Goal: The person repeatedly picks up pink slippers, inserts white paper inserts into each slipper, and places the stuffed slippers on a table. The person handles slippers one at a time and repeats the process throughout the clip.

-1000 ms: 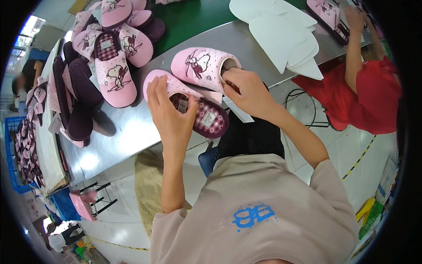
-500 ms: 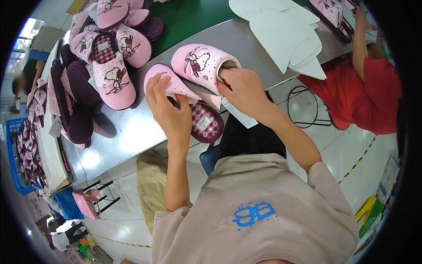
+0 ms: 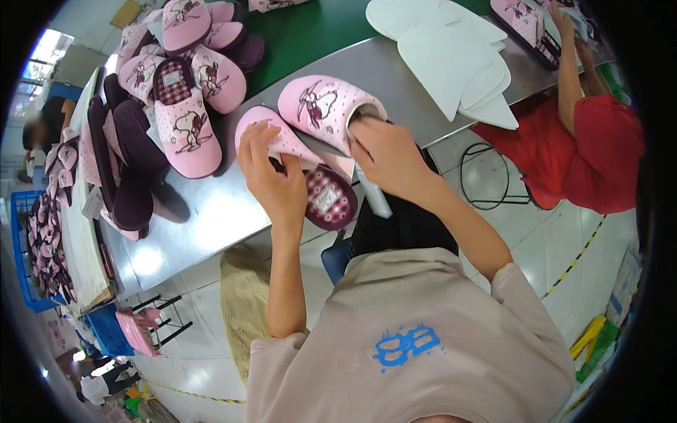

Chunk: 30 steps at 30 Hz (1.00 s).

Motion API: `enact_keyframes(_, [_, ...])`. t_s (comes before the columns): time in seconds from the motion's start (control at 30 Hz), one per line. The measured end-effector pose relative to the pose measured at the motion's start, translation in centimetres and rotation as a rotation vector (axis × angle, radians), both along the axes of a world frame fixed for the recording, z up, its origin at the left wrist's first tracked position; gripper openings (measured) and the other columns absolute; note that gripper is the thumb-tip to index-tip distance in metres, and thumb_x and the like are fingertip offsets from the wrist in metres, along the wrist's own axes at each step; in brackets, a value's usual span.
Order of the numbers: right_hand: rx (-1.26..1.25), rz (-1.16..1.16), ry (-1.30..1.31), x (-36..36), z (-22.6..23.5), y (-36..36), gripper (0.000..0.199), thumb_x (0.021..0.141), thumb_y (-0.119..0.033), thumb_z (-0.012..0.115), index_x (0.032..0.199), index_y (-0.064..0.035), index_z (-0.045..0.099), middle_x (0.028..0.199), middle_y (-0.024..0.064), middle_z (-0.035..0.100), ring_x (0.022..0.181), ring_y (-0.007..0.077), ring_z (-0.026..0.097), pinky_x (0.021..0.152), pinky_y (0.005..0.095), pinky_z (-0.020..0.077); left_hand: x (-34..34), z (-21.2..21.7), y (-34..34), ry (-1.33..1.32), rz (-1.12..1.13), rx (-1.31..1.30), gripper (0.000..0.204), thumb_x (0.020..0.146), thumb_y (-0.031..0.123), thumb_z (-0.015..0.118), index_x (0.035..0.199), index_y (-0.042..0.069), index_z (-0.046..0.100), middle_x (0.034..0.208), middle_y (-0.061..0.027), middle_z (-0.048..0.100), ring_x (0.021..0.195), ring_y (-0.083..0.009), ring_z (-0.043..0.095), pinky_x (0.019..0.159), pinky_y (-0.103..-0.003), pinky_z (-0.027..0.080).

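Note:
Two pink slippers with a cartoon dog print lie side by side at the metal table's near edge. My left hand (image 3: 273, 173) is wrapped over the upper of the nearer slipper (image 3: 287, 141), whose burgundy plaid insole shows past the table edge. My right hand (image 3: 393, 156) grips the opening rim of the farther slipper (image 3: 317, 101), its fingertips partly hidden inside. From beneath the right hand hangs a long white tag (image 3: 375, 194), blurred. A pale pink piece shows between the two slippers.
More slippers (image 3: 189, 130) are heaped at the left, some with dark soles outward. White slipper-shaped sheets (image 3: 451, 63) overlap at the far right. A co-worker in a red shirt (image 3: 599, 155) handles slippers there. A round stool (image 3: 486, 176) stands below the table.
The white tag has swung left and now hangs steeper under my right hand, which has shifted slightly. My left hand keeps its hold on the nearer slipper. The whole view has shifted a little.

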State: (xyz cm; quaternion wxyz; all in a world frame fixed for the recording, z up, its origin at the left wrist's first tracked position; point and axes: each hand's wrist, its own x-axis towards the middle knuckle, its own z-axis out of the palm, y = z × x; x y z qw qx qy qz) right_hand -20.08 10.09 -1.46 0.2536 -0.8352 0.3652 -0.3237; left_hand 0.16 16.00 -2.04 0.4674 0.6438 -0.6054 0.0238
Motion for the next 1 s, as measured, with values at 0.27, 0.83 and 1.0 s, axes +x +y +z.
enact_keyframes(0.27, [-0.176,-0.071,0.135,3.1,0.7,0.8,0.057,0.076,-0.032,0.085,0.113,0.0038,0.063,0.112,0.0226,0.063,0.111,0.0399,0.061,0.102,0.0495,0.0482,-1.5,0.7,1.6,0.269,-0.293,-0.046,0.071,0.099,0.051,0.055,0.144,-0.004,0.054,0.144,-0.0231,0.06,0.139,-0.0407,0.053,0.122,-0.051,0.033])
enact_keyframes(0.83, [-0.495,-0.568,0.554,-1.9,12.3,-36.3,0.028,0.097,-0.031,0.067,0.108,-0.0056,0.071,0.108,0.0188,0.073,0.101,0.0425,0.07,0.09,0.052,0.0559,6.0,-1.9,9.1,0.307,0.371,0.203,0.033,0.098,0.006,0.061,0.129,-0.001,0.066,0.082,-0.0051,0.067,0.064,-0.0134,0.061,0.061,-0.028,0.05])
enact_keyframes(1.0, [-0.213,0.024,0.337,6.3,5.3,-38.6,0.062,0.092,-0.039,0.075,0.139,-0.002,0.062,0.142,0.0226,0.063,0.131,0.0374,0.061,0.113,0.0446,0.047,5.9,-3.7,8.1,-0.068,0.496,0.117,0.022,0.093,0.012,0.06,0.107,0.0,0.073,0.071,-0.0072,0.057,0.057,-0.0224,0.053,0.051,-0.036,0.04])
